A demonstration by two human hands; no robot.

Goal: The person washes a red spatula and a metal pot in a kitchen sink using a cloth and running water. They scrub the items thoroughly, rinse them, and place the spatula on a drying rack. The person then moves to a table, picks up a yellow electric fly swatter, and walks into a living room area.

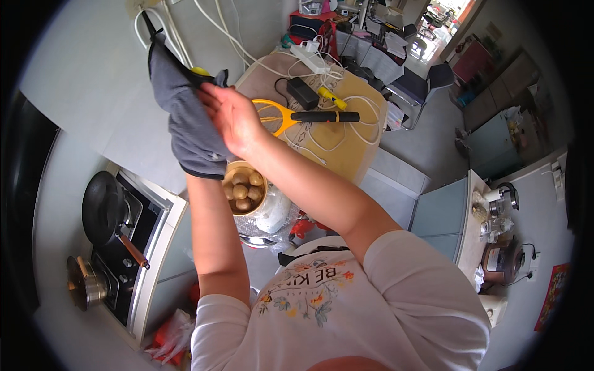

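A grey hand towel (185,102) with black edging hangs by a strap at the wall on the upper left. My left hand is hidden beneath its folds; only the forearm shows below the hem. With the palm turned partly up, my right hand (232,113) grips the towel's right side, its fingertips tucked into the cloth. Just below the hands stands a round container (246,212) holding several brown, round, potato-like items (240,191).
A table (343,157) bears a yellow-and-black electric swatter (325,116), a black power adapter (302,92), a yellow flashlight (332,98) and a white power strip (310,59). Left, a frying pan (103,208) and lidded pot (86,283) occupy the gas stove. A rice cooker (503,261) stands right.
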